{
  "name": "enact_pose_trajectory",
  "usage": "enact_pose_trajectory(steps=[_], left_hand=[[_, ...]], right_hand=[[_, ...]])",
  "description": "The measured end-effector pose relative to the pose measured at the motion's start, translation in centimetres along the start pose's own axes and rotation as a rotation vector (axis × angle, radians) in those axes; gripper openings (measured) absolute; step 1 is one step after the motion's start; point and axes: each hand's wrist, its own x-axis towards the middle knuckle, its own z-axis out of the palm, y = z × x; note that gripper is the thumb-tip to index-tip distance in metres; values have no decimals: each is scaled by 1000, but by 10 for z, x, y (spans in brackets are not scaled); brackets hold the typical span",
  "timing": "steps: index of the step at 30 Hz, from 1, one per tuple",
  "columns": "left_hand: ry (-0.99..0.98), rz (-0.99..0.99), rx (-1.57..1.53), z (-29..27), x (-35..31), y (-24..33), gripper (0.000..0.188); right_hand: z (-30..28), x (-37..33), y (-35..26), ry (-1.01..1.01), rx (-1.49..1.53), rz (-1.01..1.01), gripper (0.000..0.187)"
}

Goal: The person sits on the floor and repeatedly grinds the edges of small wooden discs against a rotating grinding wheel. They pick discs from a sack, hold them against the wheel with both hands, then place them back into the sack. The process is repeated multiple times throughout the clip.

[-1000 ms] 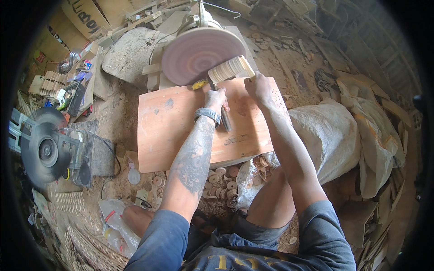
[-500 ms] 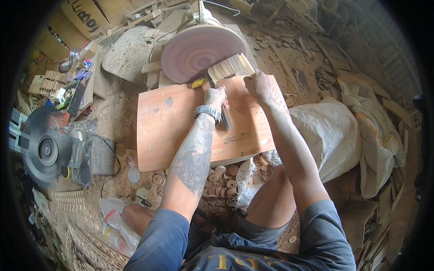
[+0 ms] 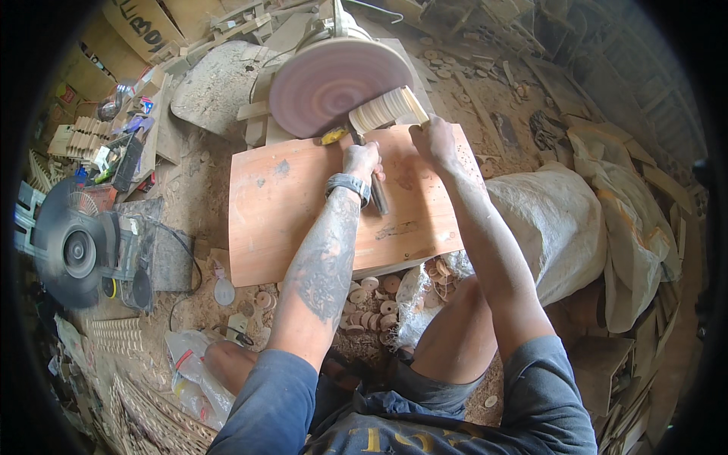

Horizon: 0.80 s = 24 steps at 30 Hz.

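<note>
A large disc sander [image 3: 326,87] stands at the far side, its pinkish round face turned toward me. Against its lower right rim lies a stack of round wooden discs [image 3: 381,110], capped at the right by a flat pale wooden strip [image 3: 415,106]. My right hand [image 3: 434,144] is closed round the near end of that strip. Just below the stack, my left hand [image 3: 361,161] wraps round a dark bar [image 3: 380,199] that slants across the wooden board [image 3: 280,205]. A yellow piece [image 3: 334,136] sits at the board's far edge, beside the bar's upper end.
At the left are a black fan [image 3: 76,254] and a cluttered shelf [image 3: 133,144]. White sacks [image 3: 550,216] bulge at the right. Several loose wooden discs [image 3: 371,303] lie beneath the board, and a plastic bag [image 3: 199,371] rests by my left knee. Sawdust and wood scraps cover the floor.
The disc stack's right end and the pale strip have tilted slightly at the sander. Both hands keep their grip and nearly the same place.
</note>
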Motion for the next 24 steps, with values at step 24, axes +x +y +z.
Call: enact_pose_trajectory(steps=[24], left_hand=[[-42,-32,7,-1,-2,3,12]], right_hand=[[-2,1,1,-18,13,-4,23]])
